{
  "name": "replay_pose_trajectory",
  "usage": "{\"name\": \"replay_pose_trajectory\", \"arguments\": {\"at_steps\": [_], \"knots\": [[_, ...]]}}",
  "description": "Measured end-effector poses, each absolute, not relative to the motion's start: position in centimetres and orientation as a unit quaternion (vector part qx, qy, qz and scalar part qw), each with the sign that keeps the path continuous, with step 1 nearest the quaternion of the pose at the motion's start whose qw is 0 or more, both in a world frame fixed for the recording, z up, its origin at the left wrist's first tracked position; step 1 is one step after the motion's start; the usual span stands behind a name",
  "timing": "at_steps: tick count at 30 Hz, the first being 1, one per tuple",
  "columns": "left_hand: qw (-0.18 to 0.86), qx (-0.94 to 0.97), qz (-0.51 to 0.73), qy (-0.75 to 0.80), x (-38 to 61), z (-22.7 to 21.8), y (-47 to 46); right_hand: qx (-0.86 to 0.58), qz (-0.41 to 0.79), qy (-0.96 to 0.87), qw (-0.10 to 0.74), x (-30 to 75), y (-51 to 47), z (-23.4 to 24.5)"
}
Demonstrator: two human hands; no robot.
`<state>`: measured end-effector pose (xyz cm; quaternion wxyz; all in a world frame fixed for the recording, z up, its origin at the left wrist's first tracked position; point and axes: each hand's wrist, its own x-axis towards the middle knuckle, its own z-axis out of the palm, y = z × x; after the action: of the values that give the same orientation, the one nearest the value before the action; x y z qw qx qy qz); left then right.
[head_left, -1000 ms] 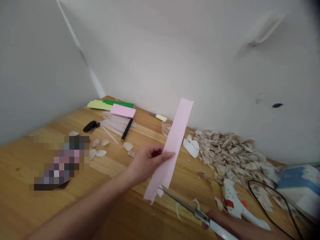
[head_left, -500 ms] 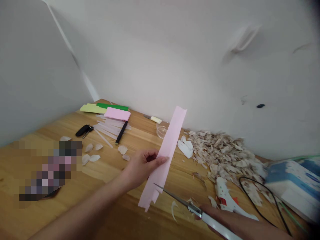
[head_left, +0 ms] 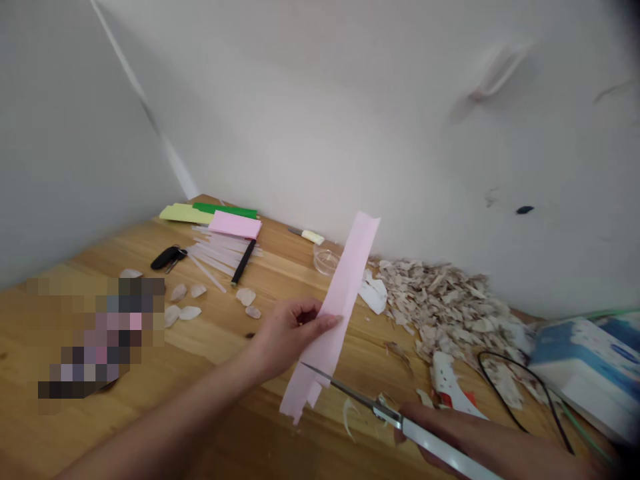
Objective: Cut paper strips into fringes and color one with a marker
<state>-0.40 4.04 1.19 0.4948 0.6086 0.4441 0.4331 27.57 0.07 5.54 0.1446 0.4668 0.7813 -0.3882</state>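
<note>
Above the wooden counter (head_left: 120,253), left hand (head_left: 290,330) has its fingers pinching the pink paper strip (head_left: 340,313) low on its edge, fringed end hanging free; right hand (head_left: 425,427) grips white-handled scissors (head_left: 360,397), blade tips at the fringe, holding well clear of the fingers

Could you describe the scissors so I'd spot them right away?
On the wooden table, look to the person's right hand. The scissors it grips have a white handle and long, thin steel blades pointing at the pink paper strip, unlike the small cream-handled knife by the wall.
</note>
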Motion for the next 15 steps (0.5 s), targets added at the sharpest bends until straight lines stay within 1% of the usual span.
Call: {"name": "replay_pose_trajectory", "arguments": {"at_steps": [5, 8, 11, 13, 15], "knots": [[0.497, 0.61, 0.437, 0.437, -0.2, 1.1, 4.0, 0.462, -0.419, 0.777, 0.083, 28.2, 0.2, 4.9], [0.496, 0.608, 0.441, 0.435, -0.3, 1.2, 4.0, 0.455, -0.446, 0.765, 0.092, 27.3, 0.3, 5.6], [0.49, 0.61, 0.447, 0.434, -0.4, 1.2, 3.9, 0.444, -0.447, 0.769, 0.106, 26.4, 0.4, 6.5], [0.484, 0.612, 0.451, 0.434, -0.4, 1.1, 3.9, 0.435, -0.44, 0.78, 0.097, 26.4, 0.3, 6.5], [0.484, 0.612, 0.452, 0.433, -0.4, 1.0, 4.0, 0.454, -0.412, 0.787, 0.069, 26.9, 0.2, 6.0]]}}
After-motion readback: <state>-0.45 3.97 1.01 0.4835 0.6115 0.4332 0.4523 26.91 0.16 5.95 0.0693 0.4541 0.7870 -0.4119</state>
